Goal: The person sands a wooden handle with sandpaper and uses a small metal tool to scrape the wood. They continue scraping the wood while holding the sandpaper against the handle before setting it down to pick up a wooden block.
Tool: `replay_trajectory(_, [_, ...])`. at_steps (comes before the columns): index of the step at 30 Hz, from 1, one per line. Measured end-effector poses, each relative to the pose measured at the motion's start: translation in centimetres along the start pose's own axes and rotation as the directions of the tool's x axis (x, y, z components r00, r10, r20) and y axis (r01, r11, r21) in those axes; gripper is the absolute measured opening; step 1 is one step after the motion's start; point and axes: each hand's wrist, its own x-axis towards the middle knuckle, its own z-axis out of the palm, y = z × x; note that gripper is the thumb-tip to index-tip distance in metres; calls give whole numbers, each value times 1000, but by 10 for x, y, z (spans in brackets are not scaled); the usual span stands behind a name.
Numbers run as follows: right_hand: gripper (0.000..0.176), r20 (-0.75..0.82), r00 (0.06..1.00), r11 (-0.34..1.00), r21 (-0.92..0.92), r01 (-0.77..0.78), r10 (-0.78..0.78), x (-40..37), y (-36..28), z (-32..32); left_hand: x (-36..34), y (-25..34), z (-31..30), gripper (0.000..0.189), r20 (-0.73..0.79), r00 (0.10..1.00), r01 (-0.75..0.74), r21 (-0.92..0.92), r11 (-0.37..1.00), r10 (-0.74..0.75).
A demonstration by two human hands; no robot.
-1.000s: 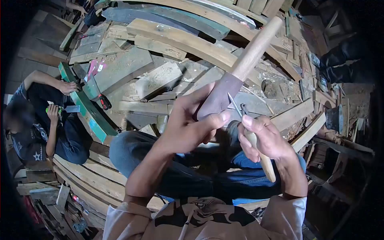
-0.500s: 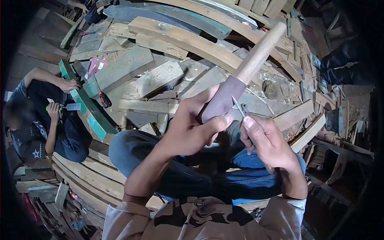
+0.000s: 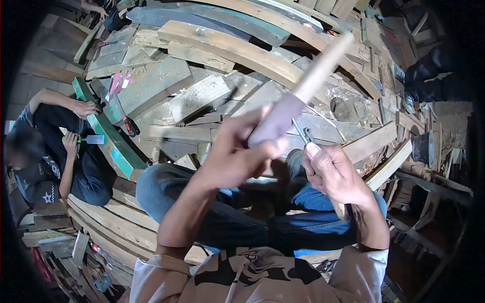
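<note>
A round pale wooden rod (image 3: 323,68) slants up and to the right in front of me, slightly blurred. Around its lower part is a smooth purplish-brown sleeve (image 3: 277,120). My left hand (image 3: 242,151) is closed around the sleeve, thumb along its near side. In my right hand (image 3: 333,174), a thin pointed metal tool (image 3: 300,130) is pinched between thumb and fingers. The tool's tip is at the sleeve's right edge; whether it touches cannot be made out. A pale handle-like end (image 3: 341,209) shows below the right palm.
Wooden planks (image 3: 227,48) and offcuts lie piled ahead. At left, a seated person (image 3: 55,151) holds a green-handled flat-bladed tool (image 3: 91,139) beside a green beam (image 3: 113,139). A saw with a red-and-black handle (image 3: 131,126) lies near it. Another person's legs (image 3: 434,78) are at upper right.
The rod and my left hand have shifted slightly down and left. The tool's tip has gone from over the sleeve to its edge. The person at left has moved the flat blade slightly.
</note>
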Motion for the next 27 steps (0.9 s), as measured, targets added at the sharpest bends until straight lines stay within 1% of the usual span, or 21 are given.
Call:
replay_trajectory(1, [58,8,1000,1000,-26,-12,12,2,5,-1,-2,8,0,47,-79,997,14,-88,996,-21])
replay_trajectory(2, [58,-33,998,998,-39,-50,49,7,11,0,-7,15,-6,57,-30,1000,-9,-138,990,5])
replay_trajectory(3, [58,-37,998,998,-35,-47,46,6,11,1,-10,18,-7,56,9,998,-53,-116,992,55])
replay_trajectory(5, [56,-21,1000,1000,3,5,-5,3,4,5,-11,19,-4,54,-63,997,-57,-77,995,52])
replay_trajectory(6, [54,-56,998,997,74,19,-15,2,6,6,-11,16,-5,54,-78,995,-61,-86,994,55])
replay_trajectory(7, [54,-66,997,998,42,38,-35,3,3,3,-8,13,-7,54,-82,995,-59,-117,991,49])
replay_trajectory(9, [53,-113,982,988,1,156,-155,4,5,3,-4,12,-8,54,-75,996,-66,-138,988,56])
replay_trajectory(10, [53,-115,981,988,2,157,-156,3,4,4,-5,12,-7,54,-96,994,-72,-154,985,57])
replay_trajectory(11, [52,-97,976,981,-53,188,-193,2,1,5,-6,12,-6,54,-119,991,-76,-171,982,56])
replay_trajectory(12, [51,-74,971,970,-107,219,-228,0,-3,7,-6,10,-8,53,-87,994,-85,-164,983,71])
replay_trajectory(13, [47,-44,970,966,-112,233,-239,-2,-10,10,-6,9,-7,53,-88,994,-83,-166,983,69])
replay_trajectory(15, [42,-3,941,932,-139,335,-339,-1,-10,13,-7,6,-3,53,-75,996,-60,-122,991,51])
replay_trajectory(16, [37,-30,929,918,-172,358,-368,-1,-11,15,-6,7,-4,54,-2,998,-69,-101,993,69])
replay_trajectory(17, [37,-33,929,918,-174,357,-368,-1,-11,16,-5,6,-1,54,1,998,-70,-102,992,70])
replay_trajectory(19, [35,-62,912,909,-134,396,-406,-1,-10,17,-4,4,5,47,-18,994,-107,-91,990,106])
replay_trajectory(20, [35,-53,908,901,-168,401,-415,0,-9,16,-4,3,6,43,-5,993,-121,-79,990,121])
replay_trajectory(21, [35,-56,909,901,-167,400,-414,1,-7,17,-4,3,7,43,-3,993,-119,-78,990,120])
replay_trajectory(23, [35,-90,877,871,-198,450,-473,3,-3,19,-6,3,9,45,2,995,-98,-89,991,99])
replay_trajectory(24, [35,-95,882,876,-207,435,-461,3,-3,19,-5,5,9,48,8,997,-76,-74,994,77])
replay_trajectory(27, [34,-84,892,882,-216,419,-445,3,-2,17,-5,3,9,51,3,997,-75,-71,995,76])
